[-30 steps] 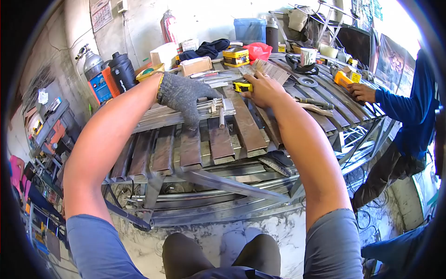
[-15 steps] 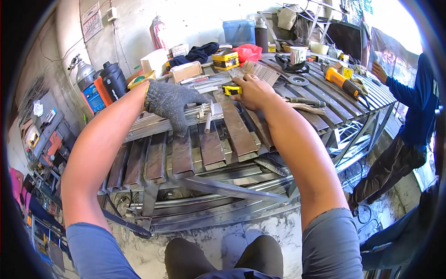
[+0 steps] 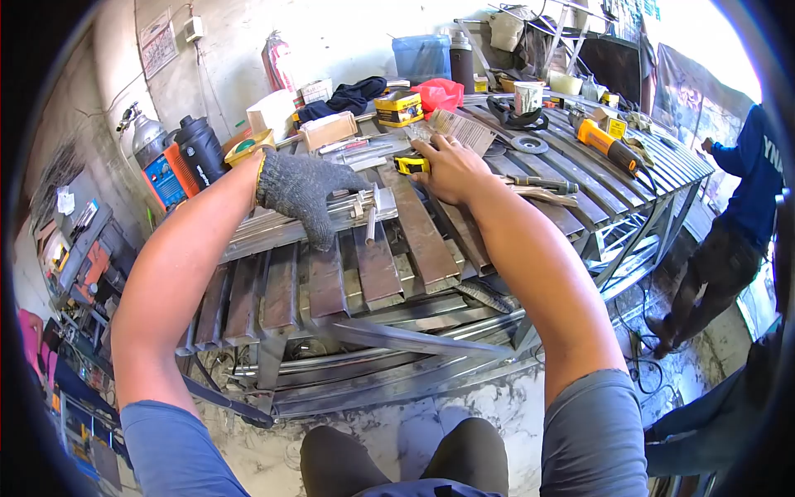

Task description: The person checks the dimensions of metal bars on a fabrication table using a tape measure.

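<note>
My left hand (image 3: 305,192) wears a grey knitted glove and rests over a bundle of thin metal strips (image 3: 269,232), thumb and fingers spread apart. Just right of its fingertips lie small metal pieces (image 3: 373,207), one a short rod sticking out toward me. My bare right hand (image 3: 451,168) is beside a yellow and black tape measure (image 3: 411,166), with fingers bent over its right side. How firmly the fingers hold it is hard to make out. Behind that hand lies a piece of printed cardboard (image 3: 465,131).
The slatted metal table (image 3: 426,236) carries a yellow box (image 3: 398,108), red plastic (image 3: 439,94), an orange angle grinder (image 3: 609,145), a grinding disc (image 3: 528,144) and an open carton (image 3: 329,131). A black jug (image 3: 199,149) stands left. Another person (image 3: 741,199) is at the right.
The view has shifted slightly. Both my hands stay nearly in place, the right one a little flatter beside the tape measure. The person at the right has lowered an arm and stands farther from the table.
</note>
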